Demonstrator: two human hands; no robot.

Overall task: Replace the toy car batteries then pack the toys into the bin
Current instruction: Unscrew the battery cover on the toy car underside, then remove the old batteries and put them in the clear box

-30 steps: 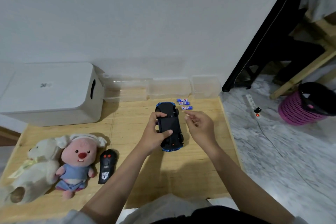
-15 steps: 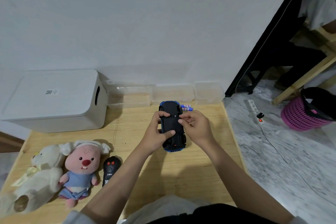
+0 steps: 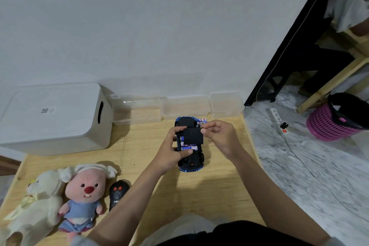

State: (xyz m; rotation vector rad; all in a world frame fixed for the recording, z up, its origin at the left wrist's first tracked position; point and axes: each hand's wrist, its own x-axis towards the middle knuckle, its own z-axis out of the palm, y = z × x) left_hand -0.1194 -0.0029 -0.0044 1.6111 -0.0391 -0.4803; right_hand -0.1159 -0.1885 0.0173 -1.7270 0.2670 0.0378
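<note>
A blue toy car (image 3: 190, 161) lies upside down on the wooden table (image 3: 209, 189), black underside up. My left hand (image 3: 171, 151) grips its left side, thumb near the rear. My right hand (image 3: 218, 137) pinches the black battery cover (image 3: 193, 136), lifted partly off the compartment. Blue batteries (image 3: 188, 148) show in the open compartment. Loose batteries (image 3: 202, 120) lie behind the car's far end. A black remote (image 3: 117, 192) lies at the left, next to a pink plush (image 3: 85, 191) and a white plush (image 3: 38, 201). A white lidded bin (image 3: 54, 118) stands at the far left.
Clear plastic boxes (image 3: 185, 106) line the wall behind the car. The table's right edge drops to a marble floor with a power strip (image 3: 278, 121) and a pink basket (image 3: 331, 124). A dark frame and wooden legs stand at the far right.
My right hand moved from beside the car onto its underside and lifted the black battery cover, which exposed batteries inside. My left hand kept hold of the car.
</note>
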